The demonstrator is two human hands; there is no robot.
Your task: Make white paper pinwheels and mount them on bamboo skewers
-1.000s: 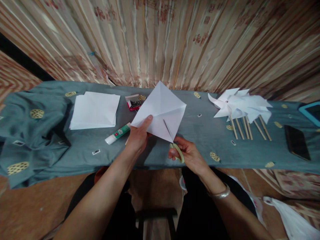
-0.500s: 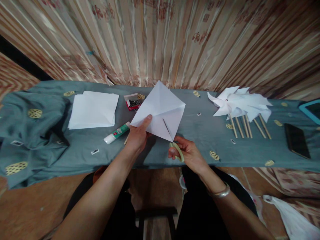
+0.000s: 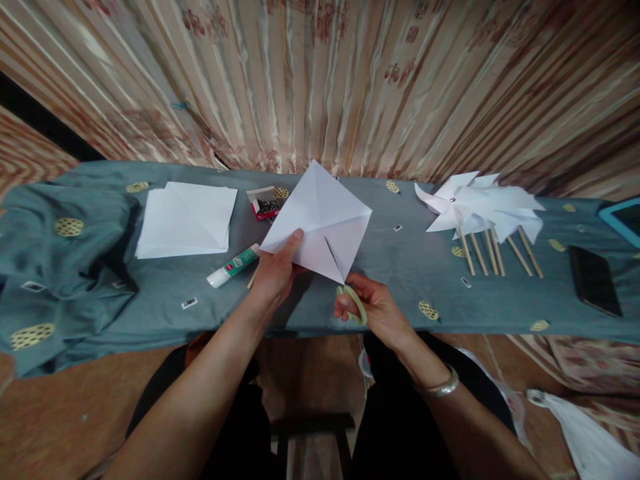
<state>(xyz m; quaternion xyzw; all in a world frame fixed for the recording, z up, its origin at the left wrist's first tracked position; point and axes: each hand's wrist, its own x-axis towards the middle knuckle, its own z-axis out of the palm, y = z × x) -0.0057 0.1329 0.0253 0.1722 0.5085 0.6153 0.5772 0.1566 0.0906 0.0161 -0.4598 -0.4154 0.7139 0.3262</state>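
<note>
A creased square sheet of white paper (image 3: 320, 213) is held up over the table, its left corner pinched by my left hand (image 3: 277, 268) with the thumb on top. A slit runs from the sheet's near corner toward its middle. My right hand (image 3: 373, 303) is closed round the pale green handles of a pair of scissors (image 3: 356, 305), right at that near corner. Most of the blades are hidden by the paper and my fingers. A glue stick (image 3: 233, 265) lies just left of my left hand, and a small red box of metal pins (image 3: 265, 203) stands open behind it.
On the cloth-covered table (image 3: 400, 267), a stack of white paper (image 3: 186, 220) lies left. Several white pinwheels (image 3: 480, 203) on wooden sticks lie right, beside a dark phone (image 3: 594, 280) and a blue-edged device (image 3: 623, 223). Bunched cloth (image 3: 75, 267) covers the left end.
The paper's top corner has tipped slightly left. My right hand and the scissors have shifted very slightly left; both grips stay the same.
</note>
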